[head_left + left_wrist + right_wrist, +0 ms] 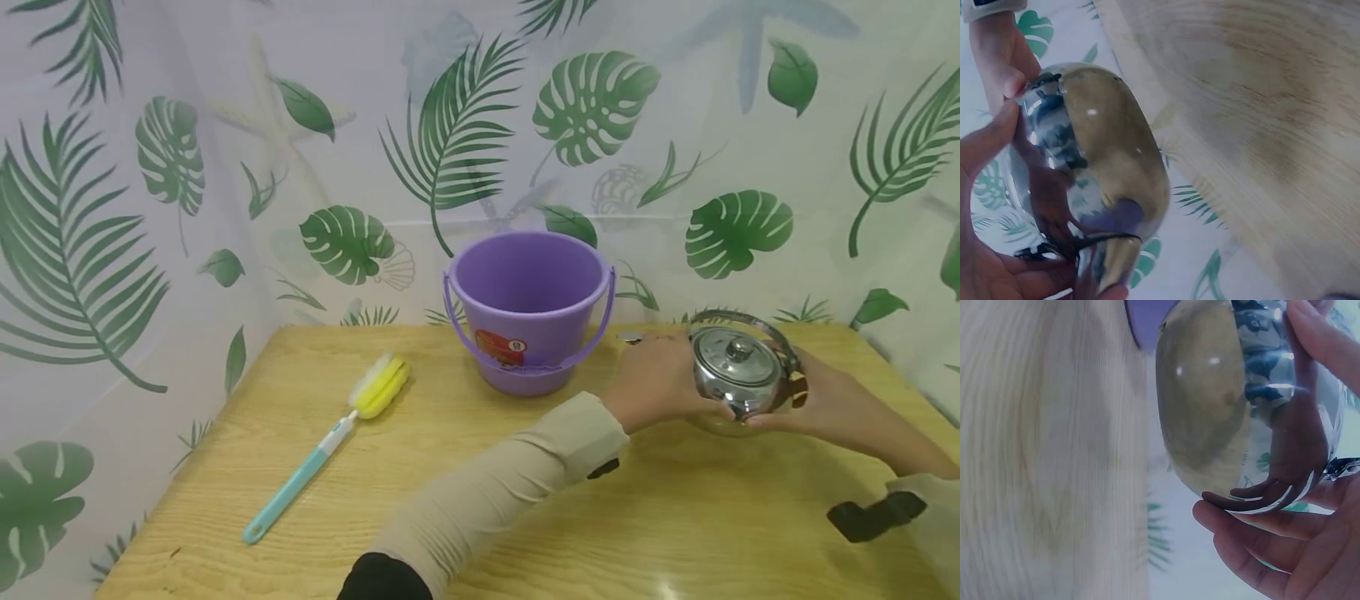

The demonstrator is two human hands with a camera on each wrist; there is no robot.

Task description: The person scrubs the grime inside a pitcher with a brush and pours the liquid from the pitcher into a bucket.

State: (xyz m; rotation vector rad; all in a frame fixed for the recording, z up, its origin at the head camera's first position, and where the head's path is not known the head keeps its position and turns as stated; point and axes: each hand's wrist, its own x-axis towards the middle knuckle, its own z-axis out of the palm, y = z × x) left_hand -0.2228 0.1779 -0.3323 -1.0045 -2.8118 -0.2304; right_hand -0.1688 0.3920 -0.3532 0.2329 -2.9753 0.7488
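Note:
At the right side of the table, a shiny metal teapot (pixel 738 358) with a knobbed lid and an arched top handle is held between both hands. My left hand (pixel 660 379) grips its left side around the spout (pixel 1110 262), whose tip shows past the fingers in the head view. On the opposite side, my right hand (pixel 832 408) curls round the body, fingers (pixel 1260 534) spread below the curve. Both thumbs meet near the front of the pot. Its smooth, reflective body fills much of both wrist views.
A purple bucket (pixel 555 342) with its handle hanging at the front stands at the back middle of the wooden table (pixel 450 450). To the left lies a bottle brush (pixel 300 479) with a yellow and white sponge head. Leaf-patterned cloth (pixel 337 150) hangs behind.

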